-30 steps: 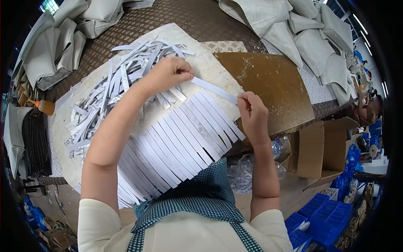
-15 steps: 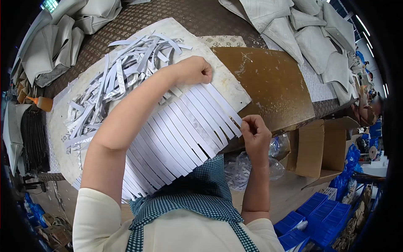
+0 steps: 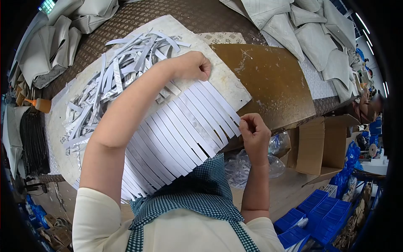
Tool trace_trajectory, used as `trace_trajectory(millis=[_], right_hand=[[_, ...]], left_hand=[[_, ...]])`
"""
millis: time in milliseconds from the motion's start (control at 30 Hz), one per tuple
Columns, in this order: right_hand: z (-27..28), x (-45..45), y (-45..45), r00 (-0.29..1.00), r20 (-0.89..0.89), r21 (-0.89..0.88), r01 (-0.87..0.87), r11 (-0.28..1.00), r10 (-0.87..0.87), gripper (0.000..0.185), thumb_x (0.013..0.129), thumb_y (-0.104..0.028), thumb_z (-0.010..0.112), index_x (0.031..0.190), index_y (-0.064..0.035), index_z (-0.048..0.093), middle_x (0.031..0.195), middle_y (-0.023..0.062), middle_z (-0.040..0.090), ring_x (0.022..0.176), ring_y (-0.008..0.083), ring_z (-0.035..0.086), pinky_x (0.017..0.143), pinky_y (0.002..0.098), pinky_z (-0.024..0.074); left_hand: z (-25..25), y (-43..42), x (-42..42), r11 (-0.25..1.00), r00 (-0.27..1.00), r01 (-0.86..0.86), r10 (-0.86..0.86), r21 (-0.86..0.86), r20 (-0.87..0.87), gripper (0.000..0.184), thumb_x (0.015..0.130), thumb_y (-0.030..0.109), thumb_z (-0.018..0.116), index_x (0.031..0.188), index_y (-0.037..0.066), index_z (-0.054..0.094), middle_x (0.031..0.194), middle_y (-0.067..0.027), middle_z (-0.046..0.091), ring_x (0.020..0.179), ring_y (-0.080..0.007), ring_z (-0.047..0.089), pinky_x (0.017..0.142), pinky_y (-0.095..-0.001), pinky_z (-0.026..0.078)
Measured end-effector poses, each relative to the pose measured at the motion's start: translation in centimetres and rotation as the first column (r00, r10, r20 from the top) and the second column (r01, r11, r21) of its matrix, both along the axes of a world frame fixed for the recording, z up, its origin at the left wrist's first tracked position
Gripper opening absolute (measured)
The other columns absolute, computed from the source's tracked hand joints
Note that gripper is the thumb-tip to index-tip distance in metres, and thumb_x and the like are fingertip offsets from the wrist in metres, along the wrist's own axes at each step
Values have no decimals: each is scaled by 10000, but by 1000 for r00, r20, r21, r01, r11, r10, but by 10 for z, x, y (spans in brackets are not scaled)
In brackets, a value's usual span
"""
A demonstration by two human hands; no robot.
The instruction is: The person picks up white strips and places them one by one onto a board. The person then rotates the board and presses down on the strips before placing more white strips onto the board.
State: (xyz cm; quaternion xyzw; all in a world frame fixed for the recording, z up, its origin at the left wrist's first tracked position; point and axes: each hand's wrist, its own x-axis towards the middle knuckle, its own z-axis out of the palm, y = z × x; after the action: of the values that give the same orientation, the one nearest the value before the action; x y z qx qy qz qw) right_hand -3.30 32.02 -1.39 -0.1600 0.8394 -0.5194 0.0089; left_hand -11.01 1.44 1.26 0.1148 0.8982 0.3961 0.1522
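A row of long white strips (image 3: 174,136) lies side by side, with narrow gaps, from the board across to the checked apron. My left hand (image 3: 194,66) reaches over them, fingers closed at the far end of the outermost strips. At the near end of the rightmost strip (image 3: 222,103), my right hand (image 3: 254,136) is closed in a pinch, thumb against forefinger. Beyond my left forearm, a tangled heap of loose white and grey strips (image 3: 138,56) rests on the pale, stained board (image 3: 228,86).
A brown sheet (image 3: 268,84) lies right of the board. Stacks of folded grey-white material (image 3: 289,35) (image 3: 48,46) stand at the back. An orange-tipped bottle (image 3: 42,105) is at left. Below right are an open cardboard box (image 3: 310,147) and blue bins (image 3: 323,214).
Both hands stay at the ends of the outermost strips, with only a very slight shift. The view has moved a little.
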Motion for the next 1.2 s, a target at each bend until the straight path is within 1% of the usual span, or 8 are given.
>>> trace_trajectory(millis=[333, 433, 533, 667, 867, 967, 1067, 1200], right_hand=[[-1, -1, -1, 999, -45, 91, -1, 996, 5, 48, 864, -48, 676, 903, -31, 655, 770, 87, 631, 643, 184, 597, 625, 306, 496], [-1, -3, -1, 996, -88, 138, 1, 990, 11, 48, 855, -60, 682, 891, -53, 651, 765, 87, 635, 652, 216, 617, 626, 333, 504], [0, -3, -2, 991, -133, 204, 17, 979, 11, 50, 848, -75, 687, 878, -76, 648, 757, 79, 637, 667, 239, 635, 626, 356, 510], [1, -2, -5, 986, -168, 256, 42, 966, 2, 58, 832, -83, 692, 863, -95, 645, 744, 74, 633, 664, 259, 633, 611, 377, 506], [12, -5, -10, 921, -364, 492, 67, 868, 135, 33, 831, -91, 685, 840, -90, 653, 769, 64, 631, 740, 283, 611, 655, 406, 501], [26, -22, -22, 905, -407, 536, 123, 835, 128, 74, 875, -141, 660, 852, -79, 692, 853, 71, 652, 856, 292, 607, 744, 411, 499], [43, -49, -62, 909, -365, 365, -59, 929, 201, 110, 883, -176, 668, 884, -72, 705, 866, 76, 662, 874, 284, 617, 755, 408, 500], [32, -83, -147, 874, -103, 231, -443, 866, 474, 226, 839, -280, 718, 879, -58, 729, 871, 94, 696, 840, 281, 655, 766, 389, 515]], left_hand=[[0, 10, 8, 991, 996, -33, 23, -126, -81, 53, 771, 49, 684, 817, 37, 707, 796, -97, 687, 781, -224, 659, 732, -340, 525], [0, 21, 24, 939, 923, -55, -82, -340, -376, 184, 806, 28, 677, 981, 77, 707, 915, -70, 629, 854, -236, 652, 746, -347, 537], [-18, 33, 42, 918, 695, -75, -232, -390, -680, 256, 817, 47, 649, 1057, 115, 707, 955, -53, 583, 923, -238, 631, 770, -356, 550], [-22, 43, 70, 851, 665, -14, -385, -526, -641, 472, 843, 92, 594, 1292, 202, 688, 1009, -21, 582, 973, -168, 588, 794, -274, 560], [-20, 52, 99, 811, 756, -31, -364, -585, -544, 482, 879, 126, 547, 1344, 189, 656, 1267, -98, 575, 1145, -222, 548, 976, -382, 486], [-18, 57, 100, 798, 758, -36, -371, -601, -537, 473, 878, 115, 545, 1330, 187, 663, 1251, -87, 575, 1154, -214, 539, 940, -349, 489], [-23, 58, 97, 831, 779, -28, -330, -556, -533, 457, 875, 129, 557, 1314, 191, 671, 1221, -69, 583, 1145, -206, 542, 907, -326, 502], [-33, 58, 111, 895, 769, -77, -227, -439, -598, 396, 905, 158, 553, 1275, 171, 694, 1207, -68, 603, 1153, -225, 558, 873, -367, 507]])
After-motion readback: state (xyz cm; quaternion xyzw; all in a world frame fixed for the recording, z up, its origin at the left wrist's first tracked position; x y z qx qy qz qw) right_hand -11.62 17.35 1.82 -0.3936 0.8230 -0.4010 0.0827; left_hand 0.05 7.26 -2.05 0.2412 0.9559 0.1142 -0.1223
